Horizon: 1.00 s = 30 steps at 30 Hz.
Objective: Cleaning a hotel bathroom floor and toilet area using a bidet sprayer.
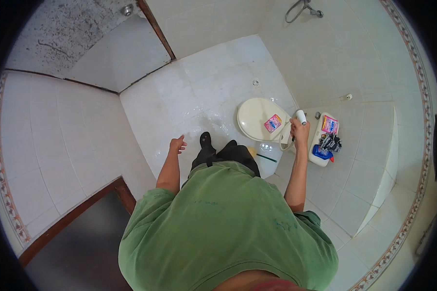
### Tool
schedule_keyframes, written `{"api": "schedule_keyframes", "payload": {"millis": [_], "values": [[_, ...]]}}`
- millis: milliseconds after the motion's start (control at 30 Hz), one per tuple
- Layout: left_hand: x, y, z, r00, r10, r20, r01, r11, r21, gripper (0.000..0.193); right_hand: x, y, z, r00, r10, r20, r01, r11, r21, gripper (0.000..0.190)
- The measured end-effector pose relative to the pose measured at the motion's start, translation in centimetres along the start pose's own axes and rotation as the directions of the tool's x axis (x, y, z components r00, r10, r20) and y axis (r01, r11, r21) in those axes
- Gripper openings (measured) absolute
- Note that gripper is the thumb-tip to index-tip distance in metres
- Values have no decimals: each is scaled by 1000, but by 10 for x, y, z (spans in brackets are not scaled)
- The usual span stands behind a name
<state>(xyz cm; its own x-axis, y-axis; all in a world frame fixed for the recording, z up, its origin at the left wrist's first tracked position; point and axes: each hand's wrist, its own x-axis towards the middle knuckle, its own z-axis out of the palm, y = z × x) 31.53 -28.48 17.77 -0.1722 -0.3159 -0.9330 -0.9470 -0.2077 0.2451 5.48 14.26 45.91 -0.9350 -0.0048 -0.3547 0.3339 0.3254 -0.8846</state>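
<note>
My right hand (pixel 300 131) grips a white handheld bidet sprayer (pixel 300 117), its head pointing up and away from me. The pale hose (pixel 283 144) loops down beside the toilet. Just left of that hand lies the closed cream toilet lid (pixel 254 118), with a pink Klin detergent packet (pixel 272 123) on it. My left hand (pixel 177 144) hangs over the wet tiled floor (pixel 204 94), fingers loosely bent and holding nothing. Near my right leg, a green-handled brush (pixel 266 158) lies on the floor, its yellow head partly hidden by the leg.
On the toilet tank (pixel 314 157) sit another pink packet (pixel 330 124), a crumpled black-and-white cloth (pixel 330 142) and a blue bottle (pixel 322 152) with a red cap. A floor drain (pixel 255 83) lies beyond the toilet. A brown door frame (pixel 125 194) stands left behind me.
</note>
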Motion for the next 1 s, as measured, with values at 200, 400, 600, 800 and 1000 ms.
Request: {"api": "schedule_keyframes", "payload": {"millis": [200, 400, 600, 800, 1000], "values": [[-19, -65, -4, 996, -86, -16, 81, 975, -205, 47, 24, 0, 33, 981, -57, 187, 76, 992, -100, 19], [-41, -136, 40, 972, -167, -165, 108, 942, -317, 46, 55, -16, 49, 883, -7, 469, 115, 973, -201, 16], [-80, -152, 138, 964, -205, -170, 122, 908, -400, 45, 85, -17, 48, 829, 75, 554, 62, 973, -224, 16], [-120, -168, 225, 876, -182, -447, 44, 952, -303, 49, 84, -10, 54, 707, 138, 693, 103, 950, -295, 19], [-144, -199, 261, 855, -305, -420, 80, 877, -474, 47, 83, -14, 67, 615, 74, 785, 240, 931, -276, 19]]}}
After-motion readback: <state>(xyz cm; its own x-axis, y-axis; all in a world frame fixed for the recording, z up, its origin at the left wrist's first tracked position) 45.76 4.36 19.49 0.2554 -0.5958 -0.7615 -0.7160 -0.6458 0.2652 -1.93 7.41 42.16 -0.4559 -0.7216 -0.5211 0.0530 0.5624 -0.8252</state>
